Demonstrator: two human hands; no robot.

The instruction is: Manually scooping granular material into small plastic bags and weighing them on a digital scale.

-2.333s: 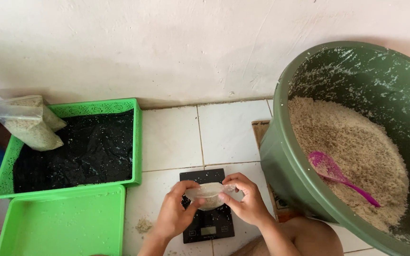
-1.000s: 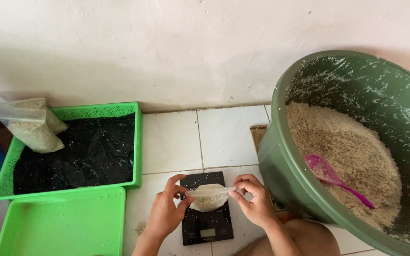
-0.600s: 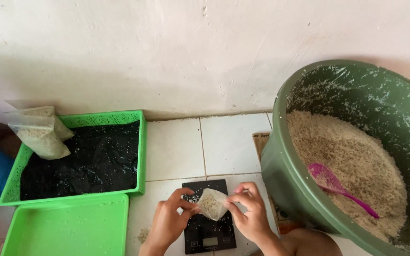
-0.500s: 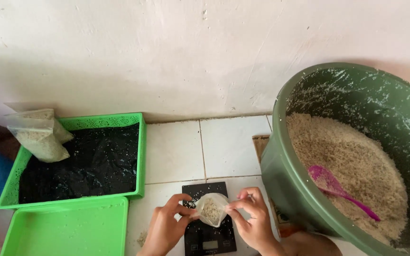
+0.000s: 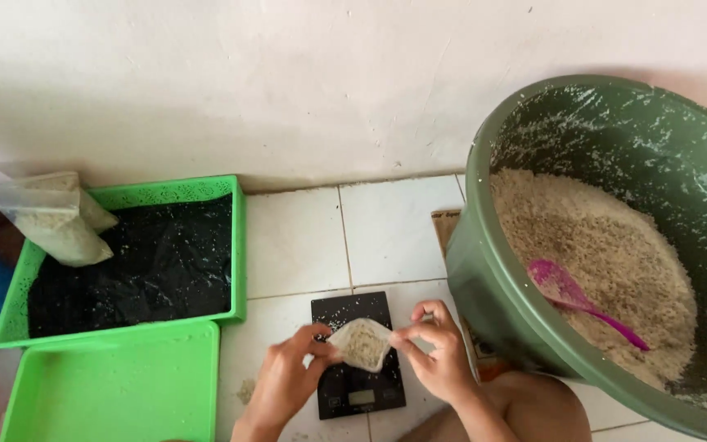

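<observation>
Both hands up over the scale [image 5: 357,354], small clear bag [image 5: 361,344] of grain held between them, just above the scale's black top. Left hand [image 5: 286,381] pinches the bag's left edge, thumb and fingers closed on the plastic. Right hand [image 5: 436,354] pinches the right edge the same way, fingers curled over the top. Bag hangs tilted and looks lifted off the plate, though contact underneath can't be ruled out from this angle.

Scale sits on the white tile floor [image 5: 345,237], display end toward the person. Some loose grains on the scale top and on the tiles beside it.

Right of the hands: big green tub [image 5: 484,278] filled with pale grain, grains stuck up its inner wall. Pink scoop [image 5: 570,296] lies on the grain, handle pointing right and down. The person's bare knee [image 5: 525,409] touches the tub's lower wall.

Left: green tray [image 5: 237,245] lined with black plastic, against the wall. Two filled bags [image 5: 55,217] lean at its far left corner. Second tray [image 5: 116,385], unlined, touches the front of the first. Blue thing at the far left edge, too cropped to identify.
</observation>
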